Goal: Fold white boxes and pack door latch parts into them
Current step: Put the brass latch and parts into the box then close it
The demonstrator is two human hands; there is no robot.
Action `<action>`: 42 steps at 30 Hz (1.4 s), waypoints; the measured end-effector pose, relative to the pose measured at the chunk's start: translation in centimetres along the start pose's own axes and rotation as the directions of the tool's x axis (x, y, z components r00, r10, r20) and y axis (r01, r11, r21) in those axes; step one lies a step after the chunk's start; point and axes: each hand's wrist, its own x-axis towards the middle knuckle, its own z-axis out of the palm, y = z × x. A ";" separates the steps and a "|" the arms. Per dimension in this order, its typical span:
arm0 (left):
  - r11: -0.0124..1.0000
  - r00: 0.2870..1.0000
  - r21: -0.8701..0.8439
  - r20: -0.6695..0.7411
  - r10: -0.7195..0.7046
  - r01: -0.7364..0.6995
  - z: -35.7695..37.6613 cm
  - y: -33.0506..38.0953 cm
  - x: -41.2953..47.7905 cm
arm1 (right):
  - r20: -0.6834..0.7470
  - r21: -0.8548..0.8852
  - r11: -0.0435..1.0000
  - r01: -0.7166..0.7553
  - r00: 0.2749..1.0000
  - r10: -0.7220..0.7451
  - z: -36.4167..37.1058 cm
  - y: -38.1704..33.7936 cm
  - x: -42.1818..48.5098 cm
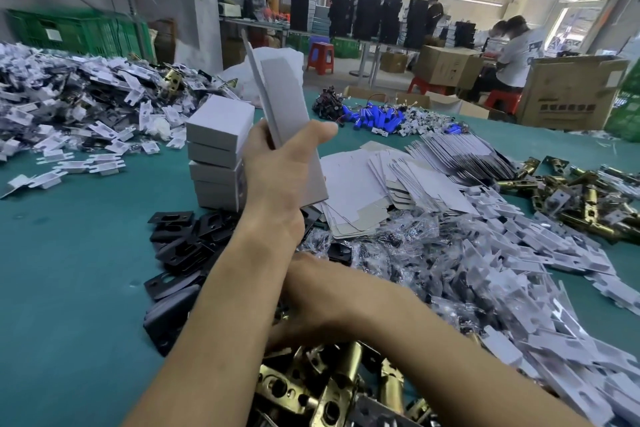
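Open table (pixel 69 270) L; box stack (pixel 218 146) ahead; parts pile (pixel 485 281) crowds R.

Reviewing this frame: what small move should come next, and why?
Probably lift the right hand up to the flat white cardboard box and open it out: the left hand grips it unfolded, while the right reaches low under the left forearm, fingers hidden.

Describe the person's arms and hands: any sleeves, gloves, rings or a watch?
No gloves on either. The left hand shows no ring and no watch. The right hand is partly hidden, its fingers out of sight. Both forearms are bare, no sleeves in view.
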 end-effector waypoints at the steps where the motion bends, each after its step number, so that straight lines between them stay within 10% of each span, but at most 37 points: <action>1: 1.000 1.000 -0.010 0.010 0.002 -0.002 0.0 0.0 -0.1 | -0.011 -0.002 1.000 0.002 1.000 -0.002 0.3 0.0 0.4; 10: 0.995 0.990 -0.040 0.108 0.091 -0.087 0.4 0.3 -0.9 | -0.192 0.342 0.939 -0.032 0.976 0.104 -0.5 3.1 0.0; 19: 0.972 0.907 -0.146 0.358 0.224 -0.182 0.9 -0.1 -1.4 | -0.220 0.909 0.418 -0.017 0.830 0.512 -2.9 5.0 -2.3; 23: 0.991 0.882 0.073 0.466 0.066 -0.112 0.7 -1.2 -0.9 | -0.481 0.837 0.545 0.039 0.528 0.700 -4.6 6.6 -6.0; 29: 0.897 0.836 0.438 0.511 -0.202 -0.051 0.1 -3.7 -0.4 | -0.824 0.564 0.816 0.125 0.144 0.548 -6.1 7.8 -11.6; 36: 0.809 0.586 0.587 0.642 -0.494 0.039 -0.6 -4.4 -1.0 | -0.846 0.517 0.722 0.460 0.146 0.513 -6.4 6.0 -12.3; 42: 0.823 0.441 0.550 0.710 -0.549 0.141 -0.8 -4.6 -1.1 | -0.822 0.559 0.710 0.427 0.175 0.542 -6.9 5.6 -12.0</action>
